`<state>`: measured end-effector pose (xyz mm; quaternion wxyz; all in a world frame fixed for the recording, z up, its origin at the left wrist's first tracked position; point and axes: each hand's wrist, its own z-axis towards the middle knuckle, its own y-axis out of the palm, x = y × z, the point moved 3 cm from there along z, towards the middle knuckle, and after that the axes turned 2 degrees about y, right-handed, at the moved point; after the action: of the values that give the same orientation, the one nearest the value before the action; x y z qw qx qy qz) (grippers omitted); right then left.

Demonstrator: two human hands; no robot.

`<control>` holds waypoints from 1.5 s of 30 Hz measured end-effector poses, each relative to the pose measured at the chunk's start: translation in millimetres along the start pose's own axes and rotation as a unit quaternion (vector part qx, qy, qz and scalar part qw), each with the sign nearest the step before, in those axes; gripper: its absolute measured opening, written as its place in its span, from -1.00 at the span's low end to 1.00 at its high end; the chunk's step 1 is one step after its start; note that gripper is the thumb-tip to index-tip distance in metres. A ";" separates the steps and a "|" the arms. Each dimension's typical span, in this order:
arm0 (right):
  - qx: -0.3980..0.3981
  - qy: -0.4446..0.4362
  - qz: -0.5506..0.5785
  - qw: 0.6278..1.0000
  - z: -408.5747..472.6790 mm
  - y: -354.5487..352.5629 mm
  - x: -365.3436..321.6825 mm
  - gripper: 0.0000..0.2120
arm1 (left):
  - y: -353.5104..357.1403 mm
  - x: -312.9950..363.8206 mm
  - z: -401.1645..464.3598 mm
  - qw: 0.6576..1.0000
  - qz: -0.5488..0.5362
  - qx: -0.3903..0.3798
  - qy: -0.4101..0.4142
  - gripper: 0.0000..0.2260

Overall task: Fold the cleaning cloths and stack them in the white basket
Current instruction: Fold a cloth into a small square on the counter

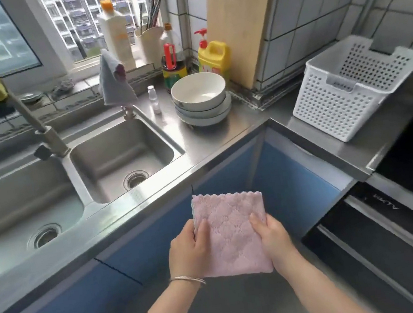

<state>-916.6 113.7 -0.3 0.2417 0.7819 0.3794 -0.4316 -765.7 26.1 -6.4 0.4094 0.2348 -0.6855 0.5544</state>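
Both hands, left (186, 249) and right (272, 237), pinch folded pink cloth (233, 234) edges, keeping folds flat for white basket (332, 112)

Folded pink cleaning cloth (231, 235), scallop-edged and quilted, held flat in mid-air before the blue cabinet fronts; white perforated basket (345, 91) tilted on the steel counter to the right, well apart, no cloths visible inside.
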 end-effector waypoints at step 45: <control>0.311 -0.107 0.081 0.941 291.9 -444.0 -344.9 -0.95 | 418.3 468.5 333.4 0.975 -0.169 -0.070 0.128 -0.64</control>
<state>-1533.4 39.4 124.2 0.0599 0.7955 0.1342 -0.5879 -1450.3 -114.4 124.3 0.5971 0.2451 -0.6149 0.4531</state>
